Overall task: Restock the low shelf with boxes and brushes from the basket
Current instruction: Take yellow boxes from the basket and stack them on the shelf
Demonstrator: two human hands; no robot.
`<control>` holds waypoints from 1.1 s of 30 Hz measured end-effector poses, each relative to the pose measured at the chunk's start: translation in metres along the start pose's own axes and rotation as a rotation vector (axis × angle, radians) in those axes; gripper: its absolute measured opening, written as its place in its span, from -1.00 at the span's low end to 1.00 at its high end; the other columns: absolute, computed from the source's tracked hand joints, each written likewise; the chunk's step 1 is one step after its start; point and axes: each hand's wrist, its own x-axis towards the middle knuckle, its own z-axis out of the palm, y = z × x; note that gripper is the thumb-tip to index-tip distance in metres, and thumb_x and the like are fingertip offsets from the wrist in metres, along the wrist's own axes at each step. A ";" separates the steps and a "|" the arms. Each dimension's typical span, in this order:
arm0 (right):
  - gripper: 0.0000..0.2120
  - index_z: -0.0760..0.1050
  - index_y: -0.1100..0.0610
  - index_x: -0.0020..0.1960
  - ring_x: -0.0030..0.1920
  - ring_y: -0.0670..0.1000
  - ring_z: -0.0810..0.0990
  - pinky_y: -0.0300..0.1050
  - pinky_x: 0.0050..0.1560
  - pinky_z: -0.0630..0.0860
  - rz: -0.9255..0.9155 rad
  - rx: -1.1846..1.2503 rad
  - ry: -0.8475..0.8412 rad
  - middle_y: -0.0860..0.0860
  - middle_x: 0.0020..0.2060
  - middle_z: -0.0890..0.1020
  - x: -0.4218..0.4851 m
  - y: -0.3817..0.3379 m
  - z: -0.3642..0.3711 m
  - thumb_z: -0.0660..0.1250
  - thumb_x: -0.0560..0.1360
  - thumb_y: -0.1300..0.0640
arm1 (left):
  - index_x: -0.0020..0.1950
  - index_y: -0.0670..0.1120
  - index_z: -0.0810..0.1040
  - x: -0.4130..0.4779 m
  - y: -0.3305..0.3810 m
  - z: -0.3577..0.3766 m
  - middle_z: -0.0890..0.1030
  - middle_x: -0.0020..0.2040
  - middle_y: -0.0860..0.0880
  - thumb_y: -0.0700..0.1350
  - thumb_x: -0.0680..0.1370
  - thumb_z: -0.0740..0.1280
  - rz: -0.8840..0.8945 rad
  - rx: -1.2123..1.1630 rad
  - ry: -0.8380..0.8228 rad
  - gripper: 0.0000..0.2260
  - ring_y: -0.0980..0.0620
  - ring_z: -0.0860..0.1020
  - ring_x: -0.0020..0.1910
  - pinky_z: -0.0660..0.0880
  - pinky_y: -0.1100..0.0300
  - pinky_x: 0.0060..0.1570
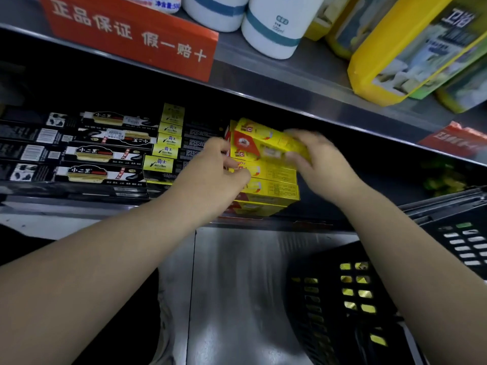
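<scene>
Low shelf (pixel 66 206), yellow red-marked box (pixel 266 144)

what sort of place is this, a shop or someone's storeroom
Most likely a shop aisle: a red shelf-edge sign with white Chinese characters, stacked yellow cardboard boxes beside rows of identical black cardboard boxes, and a black plastic shopping basket at the right.

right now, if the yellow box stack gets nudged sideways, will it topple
Likely shifts, not topples: the yellow box stack is flat cartons lying on broad faces. The tilted top box, held in the right hand, looks stiff, probably light.
</scene>
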 end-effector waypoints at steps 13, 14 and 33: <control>-0.55 0.13 0.08 0.51 0.47 0.15 0.18 -0.02 0.45 0.12 0.128 -0.071 -0.141 0.13 0.49 0.20 0.108 0.043 0.037 0.07 0.64 0.07 | 0.38 0.00 0.35 0.004 -0.007 0.006 0.43 0.34 0.00 -0.02 0.53 0.28 0.245 0.547 -0.068 -0.58 -0.01 0.34 0.31 0.27 0.14 0.25; -0.56 0.16 0.04 0.50 0.46 0.13 0.21 -0.02 0.44 0.16 0.111 -0.012 -0.186 0.10 0.48 0.23 0.111 0.044 0.041 0.08 0.64 0.08 | 0.39 0.00 0.34 0.005 -0.006 0.006 0.43 0.34 0.00 -0.01 0.53 0.28 0.239 0.560 -0.071 -0.57 -0.02 0.34 0.31 0.26 0.14 0.26; -0.49 0.20 0.07 0.49 0.41 0.13 0.31 -0.14 0.33 0.27 0.158 -0.076 -0.281 0.12 0.45 0.30 0.047 0.021 0.012 0.21 0.58 0.01 | 0.42 -0.01 0.26 -0.006 0.018 0.032 0.38 0.37 0.01 0.02 0.53 0.26 0.329 0.598 -0.130 -0.52 -0.02 0.28 0.35 0.20 0.16 0.27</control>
